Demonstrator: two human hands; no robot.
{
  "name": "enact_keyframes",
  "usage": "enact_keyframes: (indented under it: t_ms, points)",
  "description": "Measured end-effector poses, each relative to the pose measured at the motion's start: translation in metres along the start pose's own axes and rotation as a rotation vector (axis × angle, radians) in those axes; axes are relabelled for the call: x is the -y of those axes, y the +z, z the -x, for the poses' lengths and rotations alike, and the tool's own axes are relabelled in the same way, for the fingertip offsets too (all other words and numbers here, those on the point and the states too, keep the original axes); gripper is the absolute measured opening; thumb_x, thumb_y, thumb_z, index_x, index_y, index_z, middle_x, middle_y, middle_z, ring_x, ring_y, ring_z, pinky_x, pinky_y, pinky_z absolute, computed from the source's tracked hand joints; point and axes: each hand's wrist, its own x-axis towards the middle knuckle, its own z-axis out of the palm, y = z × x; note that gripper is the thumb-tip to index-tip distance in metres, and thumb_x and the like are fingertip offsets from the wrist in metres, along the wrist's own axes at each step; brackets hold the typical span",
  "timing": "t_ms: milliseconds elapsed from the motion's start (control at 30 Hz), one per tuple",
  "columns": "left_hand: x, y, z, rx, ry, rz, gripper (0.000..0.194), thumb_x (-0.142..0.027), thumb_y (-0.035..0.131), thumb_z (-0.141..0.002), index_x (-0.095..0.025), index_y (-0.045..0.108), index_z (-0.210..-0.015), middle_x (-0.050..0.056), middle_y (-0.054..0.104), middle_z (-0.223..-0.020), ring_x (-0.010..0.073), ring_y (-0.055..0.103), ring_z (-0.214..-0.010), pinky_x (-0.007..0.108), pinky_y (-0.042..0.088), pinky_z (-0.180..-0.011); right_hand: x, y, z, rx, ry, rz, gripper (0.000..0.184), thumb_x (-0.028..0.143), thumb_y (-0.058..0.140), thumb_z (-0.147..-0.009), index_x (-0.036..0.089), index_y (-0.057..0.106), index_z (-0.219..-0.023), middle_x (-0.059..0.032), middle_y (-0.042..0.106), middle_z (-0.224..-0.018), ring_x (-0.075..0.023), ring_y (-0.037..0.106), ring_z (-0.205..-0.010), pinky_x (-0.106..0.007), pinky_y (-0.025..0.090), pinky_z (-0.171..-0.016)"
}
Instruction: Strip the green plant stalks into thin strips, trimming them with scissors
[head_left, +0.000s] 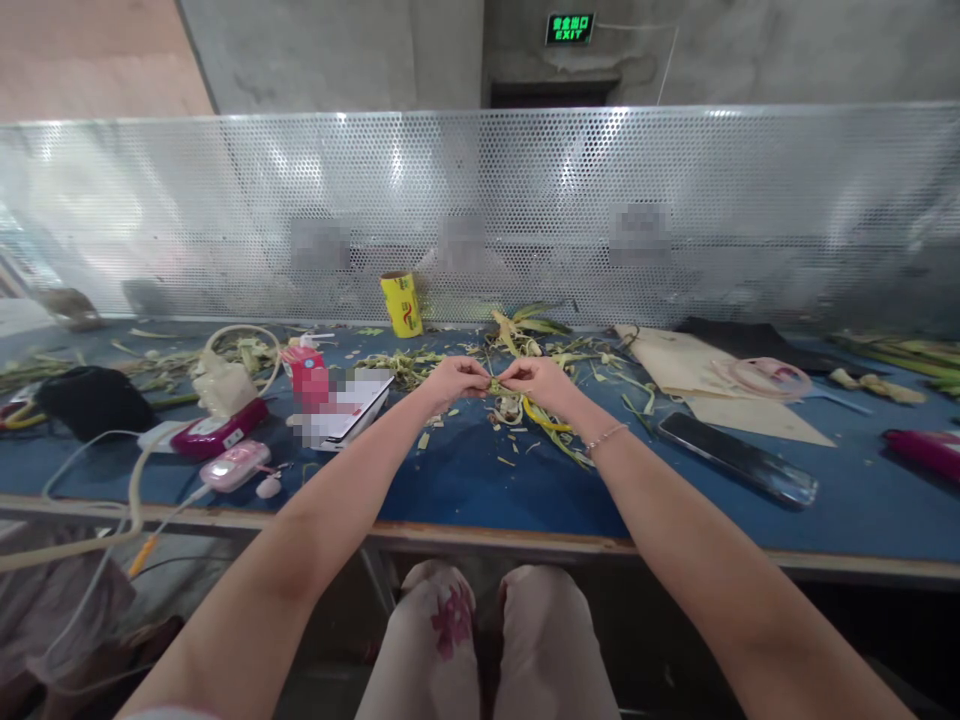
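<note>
My left hand (459, 380) and my right hand (541, 384) meet over the middle of the blue table, fingertips almost touching. Both are closed in a pinch on a small yellow-green plant piece (495, 384), whose exact shape is too small to tell. Beneath and beside the hands lie dry plant scraps (405, 368) and short cut bits. A curved yellow strip (546, 416) lies just below my right hand. Behind the hands, longer green and straw-coloured leaves (536, 322) are heaped.
A yellow tube (401, 304) stands near the perforated metal screen (420, 180). Left are a red packet (306, 370), a white box-like thing (352, 408), a pink case (236, 466) and cables. Right are a black phone (739, 460) and brown cardboard (675, 360). The table edge (495, 538) runs above my knees.
</note>
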Motion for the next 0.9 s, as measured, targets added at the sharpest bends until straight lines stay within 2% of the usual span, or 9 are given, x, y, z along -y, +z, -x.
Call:
enact_keyframes:
  t_ms: [300, 467, 700, 800, 900]
  points:
    - [0.000, 0.002, -0.001, -0.050, -0.019, 0.202, 0.017, -0.005, 0.070, -0.053, -0.010, 0.056, -0.058, 0.000, 0.061, -0.053, 0.0084, 0.059, -0.052, 0.023, 0.049, -0.060, -0.001, -0.001, 0.000, 0.008, 0.023, -0.093, 0.019, 0.024, 0.064, -0.064, 0.014, 0.068, -0.080, -0.0051, 0.068, -0.073, -0.0127, 0.058, -0.064, -0.029, 0.048, -0.067]
    - [0.000, 0.003, 0.000, -0.029, -0.017, 0.261, 0.016, -0.004, 0.071, -0.054, -0.010, 0.057, -0.059, 0.001, 0.063, -0.056, 0.0077, 0.060, -0.054, 0.022, 0.049, -0.062, -0.001, -0.001, -0.001, -0.048, -0.061, -0.105, 0.019, 0.028, 0.067, -0.062, 0.016, 0.069, -0.076, -0.0058, 0.069, -0.080, -0.0154, 0.061, -0.073, -0.030, 0.048, -0.072]
    - [0.005, 0.008, 0.002, -0.062, -0.025, 0.315, 0.015, -0.004, 0.069, -0.058, -0.010, 0.055, -0.062, 0.001, 0.064, -0.061, 0.0065, 0.060, -0.056, 0.020, 0.048, -0.064, 0.001, 0.002, 0.004, -0.141, 0.004, -0.035, 0.025, 0.034, 0.063, -0.067, 0.015, 0.070, -0.081, -0.0061, 0.070, -0.080, -0.0175, 0.062, -0.076, -0.032, 0.046, -0.075]
    - [0.011, 0.010, 0.001, -0.057, -0.019, 0.318, 0.016, -0.008, 0.069, -0.061, -0.011, 0.055, -0.066, 0.000, 0.060, -0.058, 0.0067, 0.058, -0.056, 0.022, 0.048, -0.065, 0.000, 0.007, 0.007, -0.155, 0.025, 0.006, 0.025, 0.034, 0.061, -0.067, 0.014, 0.069, -0.081, -0.0063, 0.069, -0.078, -0.0186, 0.061, -0.074, -0.032, 0.045, -0.073]
    - [0.019, 0.013, 0.001, -0.091, -0.012, 0.241, 0.019, -0.021, 0.069, -0.065, -0.013, 0.054, -0.073, -0.001, 0.057, -0.059, 0.0087, 0.056, -0.055, 0.027, 0.047, -0.066, -0.006, 0.013, 0.008, -0.190, 0.047, 0.017, 0.028, 0.040, 0.062, -0.067, 0.015, 0.068, -0.079, -0.0066, 0.069, -0.077, -0.0188, 0.061, -0.072, -0.033, 0.045, -0.071]
